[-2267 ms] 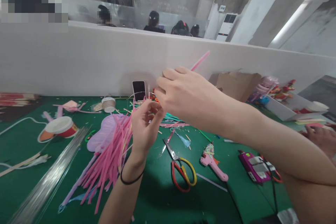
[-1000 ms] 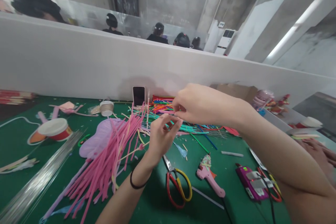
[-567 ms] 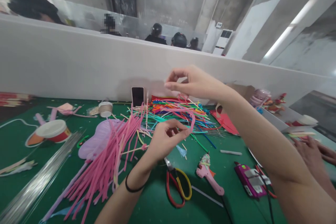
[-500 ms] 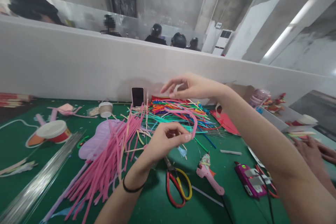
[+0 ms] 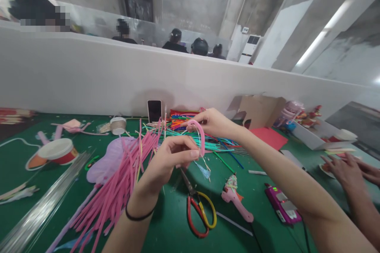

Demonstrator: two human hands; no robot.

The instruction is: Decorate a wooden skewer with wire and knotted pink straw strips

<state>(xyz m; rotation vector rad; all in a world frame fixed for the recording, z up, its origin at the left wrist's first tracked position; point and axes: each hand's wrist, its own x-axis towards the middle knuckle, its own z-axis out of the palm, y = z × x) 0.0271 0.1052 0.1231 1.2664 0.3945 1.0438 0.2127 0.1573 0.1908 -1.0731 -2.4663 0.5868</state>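
A pink pipe cleaner [image 5: 202, 139], bent into an arch, runs between my two hands above the table. Its lower end is pinched between the thumb and fingers of my left hand [image 5: 173, 156], which has a black band at the wrist. At the top of the arch, the fingers of my right hand [image 5: 214, 121] are closed on the other end; the fingertips are partly hidden. A thin thread or wire shows inside the curve. Below my hands lie scissors [image 5: 192, 192] with one red and one yellow handle. A pink glue gun [image 5: 241, 206] rests to their right.
Pink pipe cleaners [image 5: 114, 193] lie in a bundle at left, over a lilac fuzzy shape [image 5: 102, 164]. Several coloured pipe cleaners [image 5: 221, 146] pile up behind my hands. A phone [image 5: 154, 111] leans on the partition [image 5: 89, 75]. A co-worker's hands [image 5: 346, 168] are at right.
My right hand has come down and left, closing on the pink pipe cleaner's upper end. My left hand has shifted slightly left. The pipe cleaner's curve has tightened.
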